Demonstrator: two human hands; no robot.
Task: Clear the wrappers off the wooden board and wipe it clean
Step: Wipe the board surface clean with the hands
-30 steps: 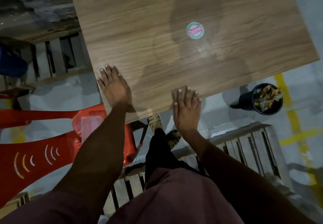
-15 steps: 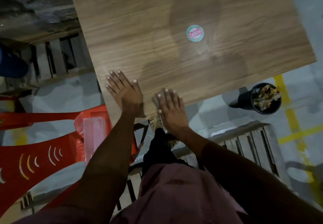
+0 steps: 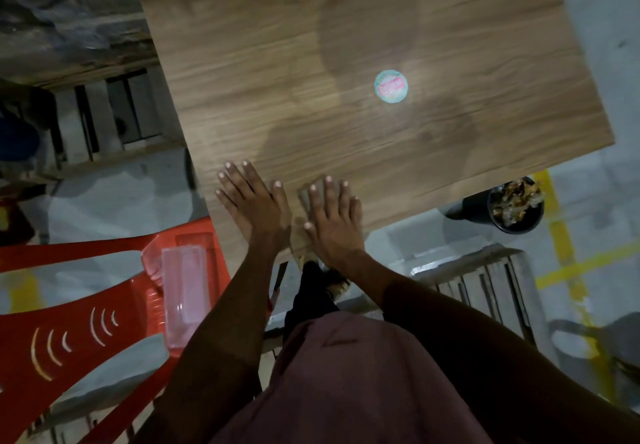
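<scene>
Left hand (image 3: 254, 201) and right hand (image 3: 334, 216), fingers flat and grasping nothing, press the wooden board (image 3: 398, 45), presumably wiping; round sticker (image 3: 391, 85) lies well beyond the fingertips.

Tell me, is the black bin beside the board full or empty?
Full: the black bin holds crumpled wrappers up to its rim.

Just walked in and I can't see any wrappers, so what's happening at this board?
A person is standing over the wooden board with both hands flat on its near edge: left hand and right hand side by side, fingers straight, holding nothing. No loose wrappers show on the board, only a round sticker. A black bin of scraps sits on the floor beside it. No cloth is visible.
</scene>
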